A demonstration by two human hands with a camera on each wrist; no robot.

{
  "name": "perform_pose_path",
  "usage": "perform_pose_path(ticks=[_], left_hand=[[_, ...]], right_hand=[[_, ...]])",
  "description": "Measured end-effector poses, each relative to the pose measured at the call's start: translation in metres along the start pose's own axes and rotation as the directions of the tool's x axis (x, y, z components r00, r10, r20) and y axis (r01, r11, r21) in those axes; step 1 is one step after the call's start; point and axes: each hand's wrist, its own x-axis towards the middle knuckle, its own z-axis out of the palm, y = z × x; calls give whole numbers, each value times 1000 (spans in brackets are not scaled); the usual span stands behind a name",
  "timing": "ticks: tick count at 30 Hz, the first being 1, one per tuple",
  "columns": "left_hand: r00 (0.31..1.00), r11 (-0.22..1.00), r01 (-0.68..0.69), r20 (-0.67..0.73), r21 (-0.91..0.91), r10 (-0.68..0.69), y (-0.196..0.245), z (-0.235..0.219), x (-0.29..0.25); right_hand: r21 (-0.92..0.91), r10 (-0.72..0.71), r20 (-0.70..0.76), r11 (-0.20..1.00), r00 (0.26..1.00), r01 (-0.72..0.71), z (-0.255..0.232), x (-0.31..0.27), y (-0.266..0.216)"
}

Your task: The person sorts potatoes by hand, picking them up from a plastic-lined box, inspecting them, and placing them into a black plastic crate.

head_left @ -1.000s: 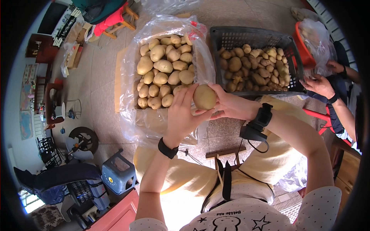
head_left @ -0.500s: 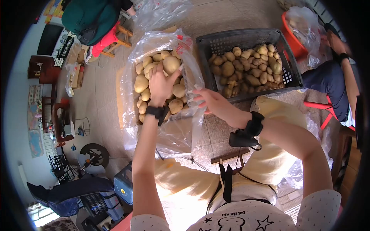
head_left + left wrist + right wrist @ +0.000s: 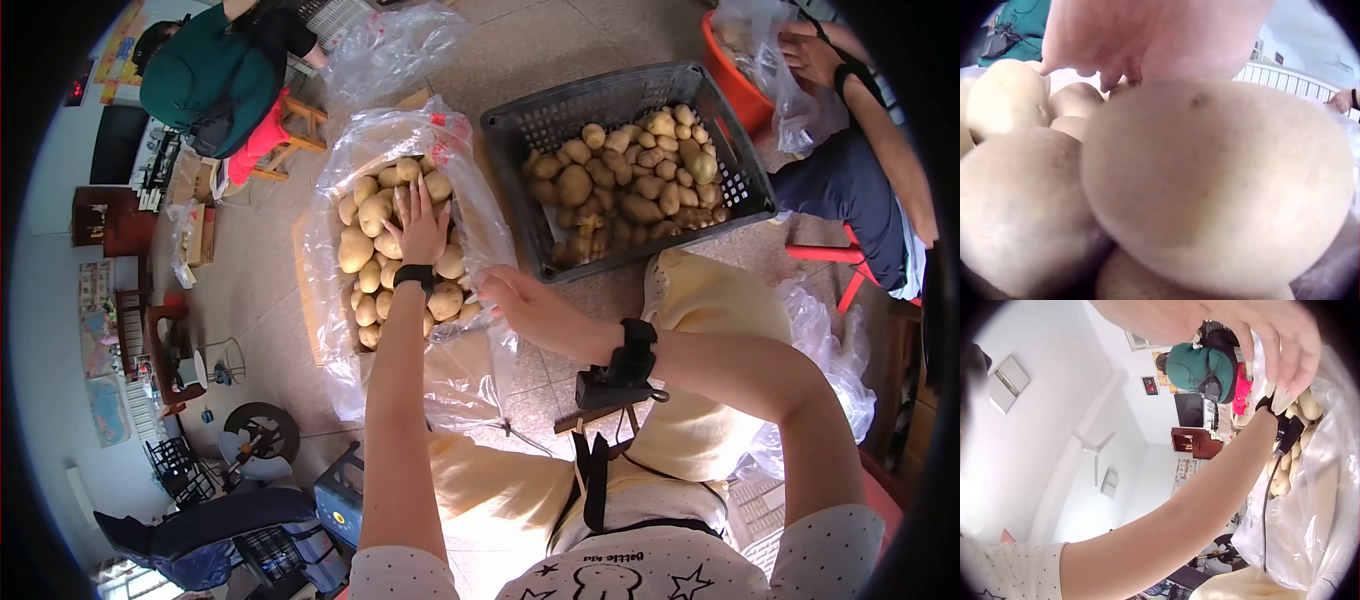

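Note:
A box lined with a clear plastic bag (image 3: 480,200) holds a pile of pale potatoes (image 3: 355,250). My left hand (image 3: 418,225) lies flat on top of the pile, fingers spread, holding nothing. In the left wrist view a large potato (image 3: 1216,187) fills the frame just under the left fingers (image 3: 1116,37). My right hand (image 3: 497,290) hovers at the bag's near right edge with relaxed fingers. In the right wrist view its fingertips (image 3: 1285,387) touch the plastic (image 3: 1310,506).
A black plastic crate (image 3: 590,95) of smaller, darker potatoes (image 3: 630,190) stands to the right of the box. Another person (image 3: 870,190) sits beyond it beside an orange tub (image 3: 745,85). A person in green (image 3: 200,80) sits at far left. A blue stool (image 3: 340,500) stands near my left knee.
A second ago both hands held one potato. My left hand carried it to the box and let it go on the pile; my right hand dropped to the bag's edge.

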Motion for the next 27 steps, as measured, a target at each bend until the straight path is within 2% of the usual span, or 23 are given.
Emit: perform_pose_path(ticks=[2,3,5,6,8,10,11,12,14,15,16,18,19,20,22,24,26,27], left_hand=[[998,989,67,-4,-134,-68,3,-6,-6],[998,988,64,-4,-137,-65,3,-9,-8],[998,972,-62,-1,-229,63,4,-20,-15],[966,884,-244,-179,-398,186,13,-32,-24],[935,639,-353,-277,-683,220,29,-58,-47],[967,500,-255,-228,-827,116,52,-98,-77],[973,444,-224,-224,-868,53,61,-110,-92],[973,435,-222,-224,-873,46,64,-114,-106],[984,423,-180,-161,-888,80,68,-116,-128],[953,375,-303,-282,-876,111,73,-110,-135],[953,363,-303,-285,-881,105,77,-107,-143],[956,319,-289,-291,-902,45,85,-103,-158],[957,266,-268,-288,-926,-36,90,-98,-162],[956,249,-268,-289,-930,-51,88,-96,-160],[950,423,-306,-303,-853,76,73,-95,-160],[958,388,-281,-280,-878,62,68,-96,-160],[956,381,-281,-290,-881,36,64,-101,-161],[957,379,-278,-289,-883,28,64,-102,-162]], right_hand=[[0,-76,-18,997,997,76,0,-1,2],[-1,-75,-22,997,997,75,-1,-2,1],[-130,-107,27,985,994,110,-7,-3,-3],[-140,-95,15,985,995,97,-9,-3,-2],[-248,-174,15,953,985,172,-11,0,1],[-278,-204,-5,941,979,194,-15,-3,-4],[-374,-257,-1,896,967,238,-17,-2,-7],[-463,-309,10,841,951,278,-20,0,-9],[-487,-336,-18,825,942,285,-26,0,-19],[-504,-367,-47,812,929,296,-30,0,-26],[-515,-361,-47,808,931,287,-38,0,-35],[-640,-468,-4,680,884,357,-63,6,-55],[-538,-419,-28,771,907,340,-84,16,-61],[-425,-362,-42,850,931,311,-109,26,-67],[-277,-217,-196,948,956,159,-155,33,-75],[-402,-196,-247,912,949,83,-216,45,-57],[-369,19,-246,923,969,-111,-293,61,-22],[-467,90,-327,850,941,-244,-318,66,-3]])
